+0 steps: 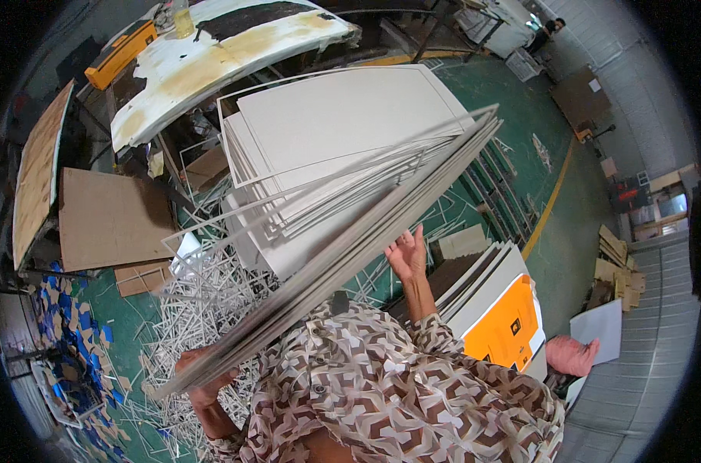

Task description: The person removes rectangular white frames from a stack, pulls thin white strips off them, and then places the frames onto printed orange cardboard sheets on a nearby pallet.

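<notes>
A bundle of thin grey-white cardboard frames (342,239) slants across my front, from lower left to upper right, blurred in places. Its lower left end is in my left hand (205,376), closed around the strips; the bundle partly hides those fingers. My right hand (407,253) is raised just below the bundle's right half with fingers apart. Whether its fingertips touch the strips I cannot tell. Behind the bundle lies a stack of large pale boards (350,104), with more thin frame edges fanned out over its near side.
A big heap of loose cardboard strips (188,309) covers the green floor at left. Brown cardboard (111,220) leans behind it. At right stand upright boards with an orange printed sheet (505,328), beside a pink bundle (571,356). Metal rollers (497,189) run behind. A person (547,35) is far off.
</notes>
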Demonstrator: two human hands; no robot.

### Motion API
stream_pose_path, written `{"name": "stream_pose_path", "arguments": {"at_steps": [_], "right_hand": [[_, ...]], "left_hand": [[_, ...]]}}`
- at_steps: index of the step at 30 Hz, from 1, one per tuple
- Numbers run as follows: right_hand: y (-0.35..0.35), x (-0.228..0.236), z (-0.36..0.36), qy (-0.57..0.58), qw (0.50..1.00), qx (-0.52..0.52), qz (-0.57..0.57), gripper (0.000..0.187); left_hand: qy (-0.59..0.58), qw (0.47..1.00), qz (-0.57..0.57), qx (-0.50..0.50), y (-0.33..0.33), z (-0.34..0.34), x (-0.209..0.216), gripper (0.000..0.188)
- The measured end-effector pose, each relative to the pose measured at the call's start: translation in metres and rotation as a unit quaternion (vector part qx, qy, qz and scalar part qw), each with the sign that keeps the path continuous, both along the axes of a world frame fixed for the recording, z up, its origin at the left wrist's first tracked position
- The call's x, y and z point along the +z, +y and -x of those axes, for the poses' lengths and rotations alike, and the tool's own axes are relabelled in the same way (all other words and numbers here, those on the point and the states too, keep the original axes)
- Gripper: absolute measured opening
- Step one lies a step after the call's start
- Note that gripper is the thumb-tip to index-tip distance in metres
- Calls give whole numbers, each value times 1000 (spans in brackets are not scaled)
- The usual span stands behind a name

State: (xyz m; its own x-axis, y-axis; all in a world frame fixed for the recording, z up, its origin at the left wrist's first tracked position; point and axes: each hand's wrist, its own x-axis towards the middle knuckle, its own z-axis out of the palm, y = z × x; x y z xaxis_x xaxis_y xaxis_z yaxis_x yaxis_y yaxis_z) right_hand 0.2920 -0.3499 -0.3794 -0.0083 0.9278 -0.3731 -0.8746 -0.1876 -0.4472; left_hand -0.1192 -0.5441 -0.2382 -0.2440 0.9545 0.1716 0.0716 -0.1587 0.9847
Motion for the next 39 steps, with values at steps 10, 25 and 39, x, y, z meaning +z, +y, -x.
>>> {"name": "stream_pose_path", "arguments": {"at_steps": [10,25,39], "right_hand": [[-1,14,-4,-27,1000,-10,7,64],[16,-24,-11,53,997,20,43,55],[-84,54,2,-790,605,-3,-103,115]], "left_hand": [[20,999,30,-35,11,10,-1,41],[104,985,33,-136,28,-39,39,42],[134,946,24,-293,-36,24,47,44]]}}
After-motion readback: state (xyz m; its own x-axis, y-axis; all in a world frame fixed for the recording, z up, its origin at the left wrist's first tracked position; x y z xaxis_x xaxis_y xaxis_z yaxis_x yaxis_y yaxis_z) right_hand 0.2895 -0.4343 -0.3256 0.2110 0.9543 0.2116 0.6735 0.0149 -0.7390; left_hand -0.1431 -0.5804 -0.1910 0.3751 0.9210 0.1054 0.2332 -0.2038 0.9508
